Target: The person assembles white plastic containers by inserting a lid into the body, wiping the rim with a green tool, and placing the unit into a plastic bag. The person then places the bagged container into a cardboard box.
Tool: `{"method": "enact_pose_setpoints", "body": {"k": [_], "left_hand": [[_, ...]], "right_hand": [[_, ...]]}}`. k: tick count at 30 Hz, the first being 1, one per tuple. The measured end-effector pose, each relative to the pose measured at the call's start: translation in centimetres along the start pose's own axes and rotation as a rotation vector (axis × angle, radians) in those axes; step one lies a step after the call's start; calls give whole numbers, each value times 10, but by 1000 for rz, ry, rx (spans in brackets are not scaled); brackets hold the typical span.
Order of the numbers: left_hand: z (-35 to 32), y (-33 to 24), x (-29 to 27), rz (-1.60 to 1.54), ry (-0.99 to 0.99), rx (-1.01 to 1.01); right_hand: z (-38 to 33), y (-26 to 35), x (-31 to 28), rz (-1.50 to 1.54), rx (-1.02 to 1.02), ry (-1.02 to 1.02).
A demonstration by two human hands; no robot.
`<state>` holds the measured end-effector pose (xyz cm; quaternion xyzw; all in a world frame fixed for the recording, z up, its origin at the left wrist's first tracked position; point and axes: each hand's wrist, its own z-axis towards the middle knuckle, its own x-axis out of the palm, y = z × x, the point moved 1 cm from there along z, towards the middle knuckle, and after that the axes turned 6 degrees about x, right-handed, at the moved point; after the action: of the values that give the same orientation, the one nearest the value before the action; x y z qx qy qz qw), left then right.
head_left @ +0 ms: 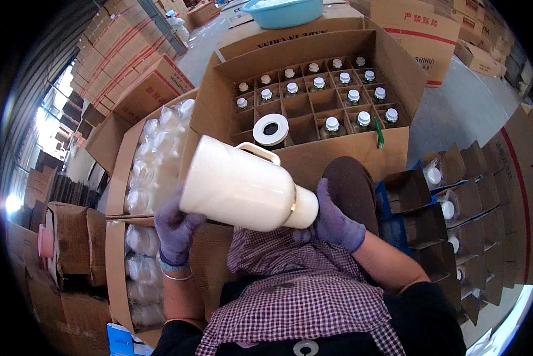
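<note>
Warehouse floor, stacked cartons surrounding. A divided carton is sitting ahead, holding capped bottles. Left hand and right hand, gloved, are gripping a cream jug at opposite ends, tilted above the lap.

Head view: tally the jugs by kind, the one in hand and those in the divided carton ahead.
cream jug, held by left hand and right hand: 1
white-capped jugs in the divided carton: 17
open-mouthed jug in the carton: 1
Total: 19
</note>
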<state>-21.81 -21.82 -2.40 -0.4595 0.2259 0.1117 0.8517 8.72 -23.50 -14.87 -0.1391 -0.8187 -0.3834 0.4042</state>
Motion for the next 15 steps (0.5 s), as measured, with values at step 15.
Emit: {"method": "enact_pose_setpoints", "body": {"k": [15], "left_hand": [[13,23,9,-103,-47,-179]], "right_hand": [[-26,56,-22,-1233,-808,-674]]}}
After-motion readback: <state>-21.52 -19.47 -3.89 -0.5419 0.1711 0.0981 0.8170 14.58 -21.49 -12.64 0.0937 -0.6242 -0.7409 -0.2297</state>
